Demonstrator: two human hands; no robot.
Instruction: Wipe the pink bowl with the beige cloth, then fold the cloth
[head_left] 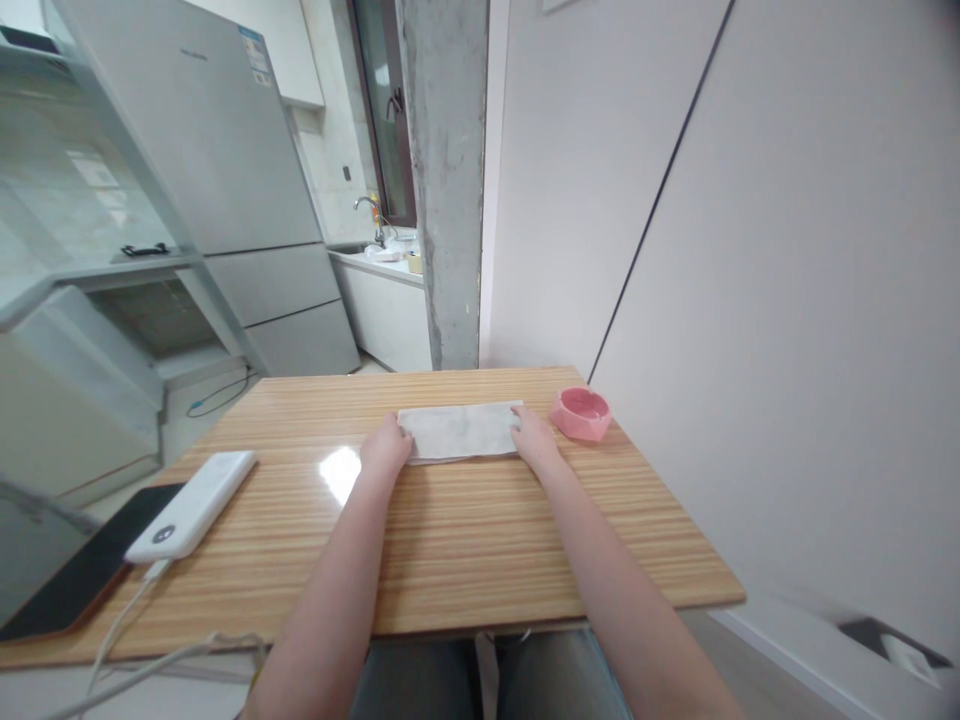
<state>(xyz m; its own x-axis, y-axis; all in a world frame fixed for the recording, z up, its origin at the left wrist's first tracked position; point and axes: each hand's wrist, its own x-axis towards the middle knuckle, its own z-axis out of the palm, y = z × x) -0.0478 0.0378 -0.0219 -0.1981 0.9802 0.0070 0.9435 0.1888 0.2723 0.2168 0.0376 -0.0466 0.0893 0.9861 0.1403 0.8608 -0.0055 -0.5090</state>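
Note:
A folded white cloth, long and narrow, lies across the far middle of the wooden table. At its left end my left hand grips the edge, thumb and fingers closed on it. The opposite end is in my right hand, with its fingertips closed over the edge. Between the two hands the cloth looks flat, with a second layer showing along its near edge. Just right of my right hand stands a pink angular bowl, like an ashtray.
On the table's left side a white power bank with a cable plugged in rests partly on a dark flat pad. A pale wall borders the table's right side. A fridge and a sink counter stand beyond.

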